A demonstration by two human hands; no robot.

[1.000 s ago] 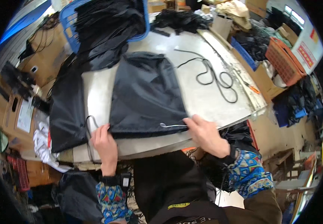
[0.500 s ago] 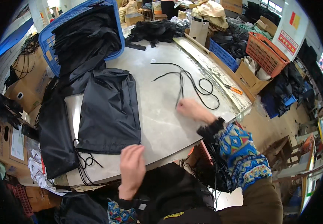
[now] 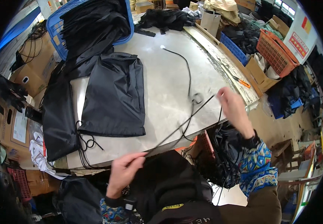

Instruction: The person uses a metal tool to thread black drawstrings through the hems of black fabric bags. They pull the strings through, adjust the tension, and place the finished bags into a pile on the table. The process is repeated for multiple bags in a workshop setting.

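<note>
A thin black cord [image 3: 175, 129] is stretched slantwise between my two hands above the table's front edge. My left hand [image 3: 127, 168] pinches its lower end, near my body. At the upper end, my right hand [image 3: 231, 106] closes its fingers on the same cord. More of the cord trails in loose, partly blurred loops over the tabletop [image 3: 161, 86] toward the far side. Left of the cord a black fabric bag [image 3: 114, 99] lies flat, its near edge close to the table's front. Another black fabric piece [image 3: 58, 119] with cords hangs at the table's left side.
A blue basket [image 3: 53, 28] heaped with black fabric leans at the back left. Black scraps [image 3: 165, 19] lie at the far edge. An orange-handled cutter [image 3: 242, 82] rests on the right-hand boards, beside an orange crate [image 3: 275, 54] and a cardboard box [image 3: 260, 74].
My right hand has moved right with the cord. My left hand, formerly at the bag's near corner, now holds the cord's other part. The loops on the table have been pulled out of shape.
</note>
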